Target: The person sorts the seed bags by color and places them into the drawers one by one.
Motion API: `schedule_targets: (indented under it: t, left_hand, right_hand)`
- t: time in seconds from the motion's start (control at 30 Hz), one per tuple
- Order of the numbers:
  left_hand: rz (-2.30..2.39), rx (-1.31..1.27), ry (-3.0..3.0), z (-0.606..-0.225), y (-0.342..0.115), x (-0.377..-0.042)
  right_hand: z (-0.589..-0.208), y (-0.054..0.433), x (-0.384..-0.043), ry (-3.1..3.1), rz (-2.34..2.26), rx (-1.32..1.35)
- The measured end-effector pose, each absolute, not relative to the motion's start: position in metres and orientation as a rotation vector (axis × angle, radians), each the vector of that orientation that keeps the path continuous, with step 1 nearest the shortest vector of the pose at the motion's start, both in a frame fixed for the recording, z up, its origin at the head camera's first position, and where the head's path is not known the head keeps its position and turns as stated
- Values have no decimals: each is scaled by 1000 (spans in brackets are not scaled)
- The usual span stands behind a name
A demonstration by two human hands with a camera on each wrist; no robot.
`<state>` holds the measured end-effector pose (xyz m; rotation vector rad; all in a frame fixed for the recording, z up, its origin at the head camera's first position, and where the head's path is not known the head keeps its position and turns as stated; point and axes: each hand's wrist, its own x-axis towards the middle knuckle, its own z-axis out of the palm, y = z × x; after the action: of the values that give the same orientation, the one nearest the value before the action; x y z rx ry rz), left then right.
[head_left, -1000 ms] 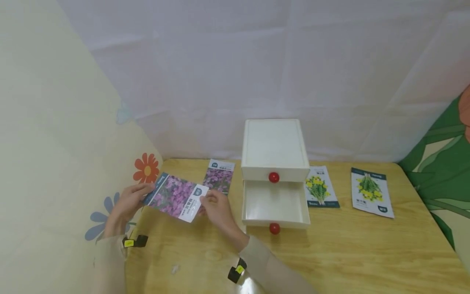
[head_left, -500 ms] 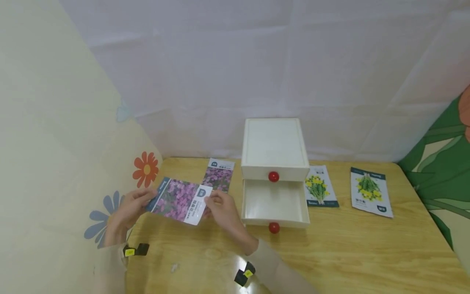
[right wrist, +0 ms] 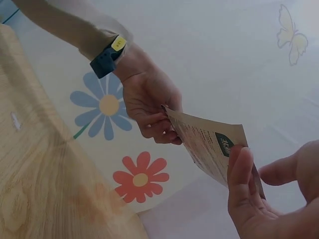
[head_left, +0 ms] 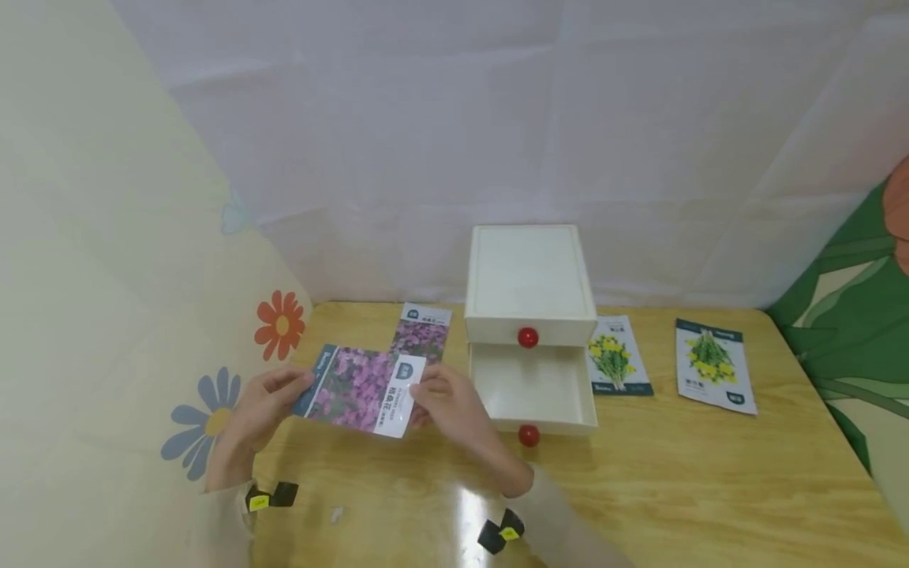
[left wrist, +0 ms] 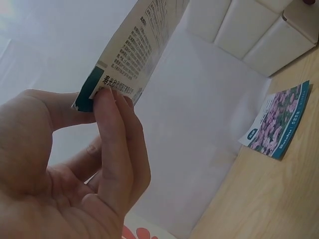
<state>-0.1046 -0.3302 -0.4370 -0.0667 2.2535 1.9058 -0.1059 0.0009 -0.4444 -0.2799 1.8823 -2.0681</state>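
Observation:
A seed packet [head_left: 358, 389] with pink-purple flowers on its front is held up above the table, lying nearly sideways between both hands. My left hand [head_left: 260, 410] pinches its dark blue end between thumb and fingers. At the white end, my right hand [head_left: 454, 410] pinches the other edge. In the left wrist view the printed back of the packet [left wrist: 142, 47] shows, with fingertips pressed on its teal corner. Behind it, a second purple-flower packet [head_left: 420, 335] lies on the table, partly covered by the held one in the head view.
A white two-drawer box [head_left: 529, 272] stands at the back, its lower drawer [head_left: 533, 386] pulled out, red knobs in front. Two yellow-flower packets, a nearer one [head_left: 616, 359] and a farther one [head_left: 713, 367], lie to its right. A flower-printed wall [head_left: 234, 315] borders the left.
Both hands have shifted a little to the right with the packet, which has turned closer to level. The drawer box and the packets on the table have stayed put.

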Motion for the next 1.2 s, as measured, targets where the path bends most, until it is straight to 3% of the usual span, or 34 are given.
schedule_targets:
  t: [0.47,1.2]
  left_hand:
    - [1804,48,2405,-434,-281,-93]
    - [1780,25,2340,-440,-225,-101]
  right_hand:
    - [-441,46,-89,2011,-2050,-191]
    - [-450,103,-75,2116,-2077,-55]
